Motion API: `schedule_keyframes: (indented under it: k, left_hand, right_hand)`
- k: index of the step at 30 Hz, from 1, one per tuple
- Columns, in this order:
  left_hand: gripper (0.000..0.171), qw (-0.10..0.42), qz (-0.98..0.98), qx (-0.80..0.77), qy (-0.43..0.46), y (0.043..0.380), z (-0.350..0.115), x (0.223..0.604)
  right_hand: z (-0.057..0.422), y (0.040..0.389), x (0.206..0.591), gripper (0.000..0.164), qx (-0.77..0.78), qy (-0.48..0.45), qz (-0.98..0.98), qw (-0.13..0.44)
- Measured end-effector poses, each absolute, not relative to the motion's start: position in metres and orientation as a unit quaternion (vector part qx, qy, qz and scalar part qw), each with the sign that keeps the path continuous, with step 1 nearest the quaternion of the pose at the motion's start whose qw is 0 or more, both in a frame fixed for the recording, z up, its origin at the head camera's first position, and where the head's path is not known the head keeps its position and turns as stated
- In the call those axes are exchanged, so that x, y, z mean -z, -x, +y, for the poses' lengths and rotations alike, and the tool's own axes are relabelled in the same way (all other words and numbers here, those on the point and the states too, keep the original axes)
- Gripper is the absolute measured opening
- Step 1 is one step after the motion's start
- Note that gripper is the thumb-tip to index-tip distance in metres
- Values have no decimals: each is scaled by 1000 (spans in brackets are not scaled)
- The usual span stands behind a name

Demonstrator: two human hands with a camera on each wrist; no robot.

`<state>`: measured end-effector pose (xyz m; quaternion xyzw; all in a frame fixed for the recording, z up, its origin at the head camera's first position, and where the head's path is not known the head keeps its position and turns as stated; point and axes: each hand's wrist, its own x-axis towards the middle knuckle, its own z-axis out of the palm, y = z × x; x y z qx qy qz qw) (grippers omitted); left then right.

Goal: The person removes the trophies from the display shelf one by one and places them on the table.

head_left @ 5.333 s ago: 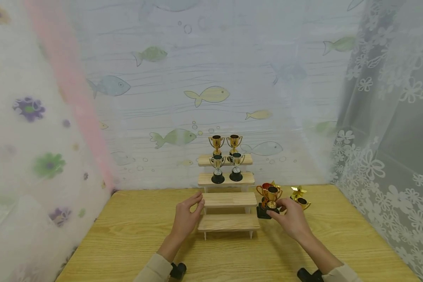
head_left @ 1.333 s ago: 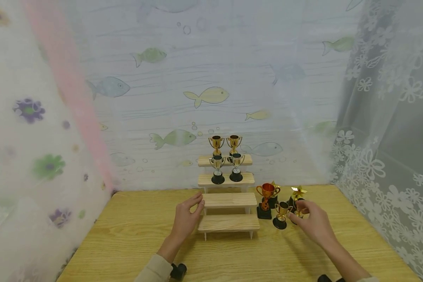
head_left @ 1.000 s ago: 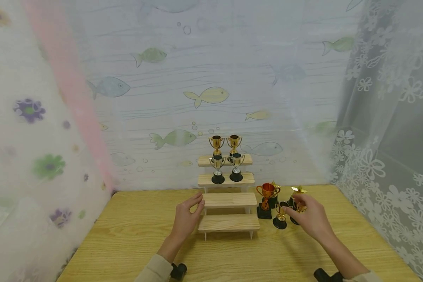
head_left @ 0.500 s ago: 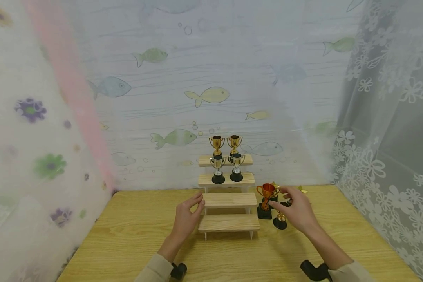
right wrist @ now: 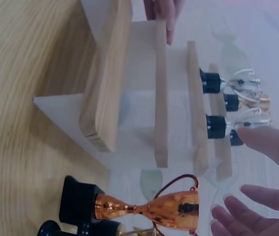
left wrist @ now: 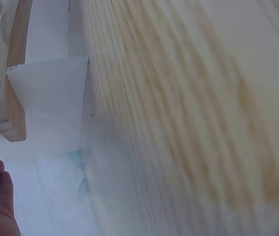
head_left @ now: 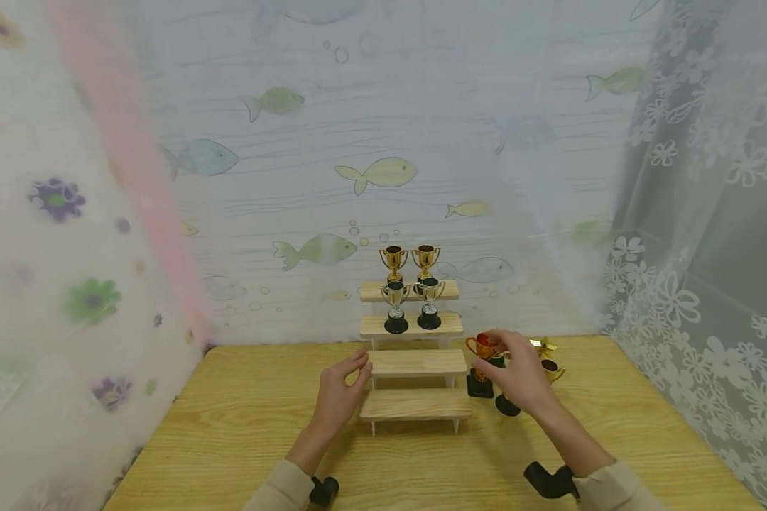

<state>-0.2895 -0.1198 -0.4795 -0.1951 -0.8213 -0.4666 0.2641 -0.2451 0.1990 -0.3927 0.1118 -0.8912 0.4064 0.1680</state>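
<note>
A stepped wooden display stand (head_left: 415,362) holds gold cup trophies (head_left: 393,262) on its top step and silver cup trophies (head_left: 430,298) one step below. My left hand (head_left: 337,394) pinches the left end of the third step down; the left wrist view shows its fingers (left wrist: 1,196) against the wood. To the right of the stand is a bronze cup trophy (head_left: 482,346) on a black square base. My right hand (head_left: 520,372) reaches over it with fingers spread. In the right wrist view, a gap separates that hand (right wrist: 257,196) from the bronze trophy (right wrist: 154,211).
A small gold cup (head_left: 552,369) and a gold star trophy (head_left: 545,346) stand beyond my right hand. Another small cup shows only its black base (head_left: 508,405) below the hand. The stand's lower two steps (head_left: 415,403) bear no trophies. Fish-patterned curtain (head_left: 313,177) hangs behind the table.
My right hand earlier set a small gold cup on the table, hovered among the right-hand trophies, then moved left to the bronze trophy. My left hand has stayed on the stand.
</note>
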Motion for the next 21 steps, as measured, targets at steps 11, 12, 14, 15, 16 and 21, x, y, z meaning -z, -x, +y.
schedule_keyframes:
  k: [11, 12, 14, 15, 16, 21]
  left_hand:
    - [29, 271, -818, 467, 197, 291, -120, 480]
    - [29, 271, -818, 467, 197, 291, -120, 480]
    - [29, 270, -818, 467, 198, 291, -120, 480]
    - [29, 270, -818, 466, 199, 290, -120, 480]
    - [29, 270, -819, 466, 199, 290, -120, 480]
    - [29, 269, -819, 466, 200, 290, -120, 479]
  right_hand:
    - [185, 257, 390, 60, -422, -110, -886, 157]
    - [184, 258, 390, 59, -422, -111, -886, 155]
    - [182, 261, 389, 59, -421, -112, -887, 156]
    - [181, 262, 388, 60, -420, -114, -887, 158]
    - [179, 263, 388, 60, -417, -116, -887, 160]
    - [174, 271, 384, 62, -421, -128, -884, 159]
